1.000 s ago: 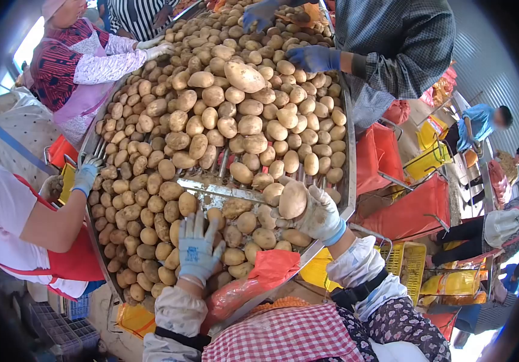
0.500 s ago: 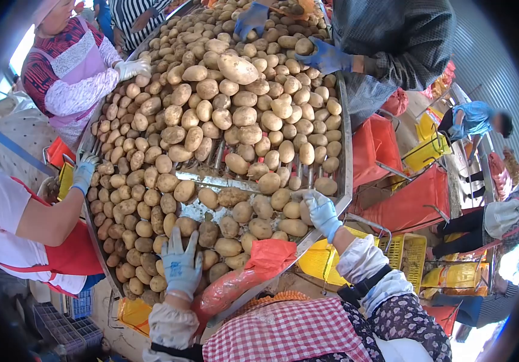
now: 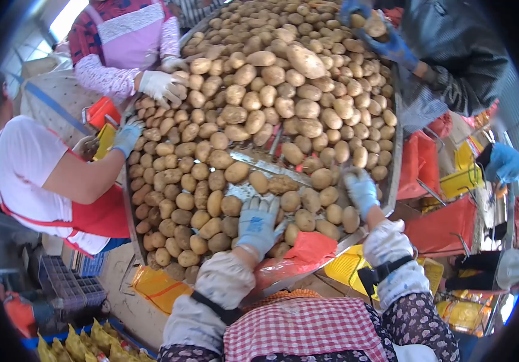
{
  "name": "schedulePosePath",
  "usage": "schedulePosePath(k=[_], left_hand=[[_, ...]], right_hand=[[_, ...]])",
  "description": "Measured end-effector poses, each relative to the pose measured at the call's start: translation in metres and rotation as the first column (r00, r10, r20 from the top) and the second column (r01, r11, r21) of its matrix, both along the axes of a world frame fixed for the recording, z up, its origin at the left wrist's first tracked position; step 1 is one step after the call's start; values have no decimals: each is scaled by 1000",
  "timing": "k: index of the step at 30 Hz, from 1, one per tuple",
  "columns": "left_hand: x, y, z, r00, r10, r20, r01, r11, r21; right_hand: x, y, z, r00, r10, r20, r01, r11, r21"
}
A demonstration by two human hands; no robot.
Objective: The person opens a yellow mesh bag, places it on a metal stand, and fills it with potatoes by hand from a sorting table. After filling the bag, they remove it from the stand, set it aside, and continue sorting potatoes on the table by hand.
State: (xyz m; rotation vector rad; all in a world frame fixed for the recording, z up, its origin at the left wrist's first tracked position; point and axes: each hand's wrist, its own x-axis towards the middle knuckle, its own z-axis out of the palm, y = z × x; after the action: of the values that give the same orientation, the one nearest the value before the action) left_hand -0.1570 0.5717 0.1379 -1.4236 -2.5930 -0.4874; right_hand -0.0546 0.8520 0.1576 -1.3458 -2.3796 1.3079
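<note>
Head view shows us our left hand (image 3: 259, 220) spread flat on potatoes (image 3: 237, 172) at 6 o'clock of the tray (image 3: 395, 158), our right hand (image 3: 360, 190) loosely open at 4 o'clock near the rim, where we judge a careless push could roll some over.

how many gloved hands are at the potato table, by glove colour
blue gloves: 5, namely left hand, right hand, white-shirt co-worker's glove, dark-shirt co-worker's gloves
white gloves: 2, both on the co-worker in pink
total: 7
</note>
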Motion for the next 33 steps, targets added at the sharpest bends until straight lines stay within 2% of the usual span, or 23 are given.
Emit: schedulePosePath(k=[1,2,3,5,7,8,9,11,12,13,14,15,17,19,20,21,23,24,27,29,30,31,33], left_hand=[[0,7,3,1000,24,-8,-24,1000,-10],[-3,16,9,989,86,117,-68,986,-151],[-6,22,16,959,162,232,-90,952,-291],[-13,27,42,924,204,325,-76,928,-365],[-17,23,50,877,262,403,-73,901,-428],[-14,13,45,923,107,369,20,946,-325],[-8,2,42,950,-42,310,118,966,-230],[-1,-44,37,988,-117,96,95,973,208],[3,-59,33,993,-25,111,5,983,184],[2,-74,29,990,76,117,-95,981,167],[2,-88,22,969,169,180,-203,960,192],[5,-104,18,936,239,260,-299,929,220],[11,-132,27,883,350,312,-419,887,192],[16,-155,17,888,386,248,-433,885,173],[19,-164,14,871,426,244,-472,864,178],[20,-172,13,854,461,242,-506,843,181],[21,-182,15,838,494,232,-531,836,140],[24,-191,16,837,500,221,-537,829,159],[28,-209,6,823,532,199,-563,809,170],[36,-218,15,753,594,285,-623,782,17],[38,-221,21,749,578,325,-606,795,-17],[38,-221,30,758,557,339,-587,809,-17],[43,-211,35,859,477,186,-479,877,-34]], right_hand=[[2,6,7,972,-186,-146,119,917,-382],[12,21,-1,867,-252,-430,-93,766,-636],[20,26,-8,676,-399,-620,-363,552,-751],[24,-5,27,648,-607,-460,-94,535,-840],[35,-9,3,753,-272,-600,-132,830,-542],[35,-28,17,827,-65,-559,-161,924,-346],[40,-34,-4,802,277,-529,-230,961,153],[29,-62,24,822,4,-569,-250,901,-355],[29,-62,20,804,83,-588,-302,910,-284],[21,-59,18,708,552,-441,-399,828,394],[20,-48,7,680,618,-395,-455,778,434],[15,-66,32,736,127,-665,-460,815,-353],[3,-74,27,671,148,-727,-553,753,-357],[-9,-113,98,626,631,-458,-694,719,42],[-19,-131,111,591,714,-376,-739,666,102],[-26,-124,79,713,630,-308,-696,689,-202],[-37,-140,88,435,896,-87,-831,437,344],[-43,-153,84,415,905,-92,-837,419,353],[-45,-192,79,404,875,-266,-853,465,236],[-36,-208,101,228,897,-378,-935,311,173],[-41,-208,89,754,580,-307,-602,424,-677],[-44,-211,80,771,565,-293,-584,444,-680],[-46,-214,77,801,355,-482,-575,235,-784]])
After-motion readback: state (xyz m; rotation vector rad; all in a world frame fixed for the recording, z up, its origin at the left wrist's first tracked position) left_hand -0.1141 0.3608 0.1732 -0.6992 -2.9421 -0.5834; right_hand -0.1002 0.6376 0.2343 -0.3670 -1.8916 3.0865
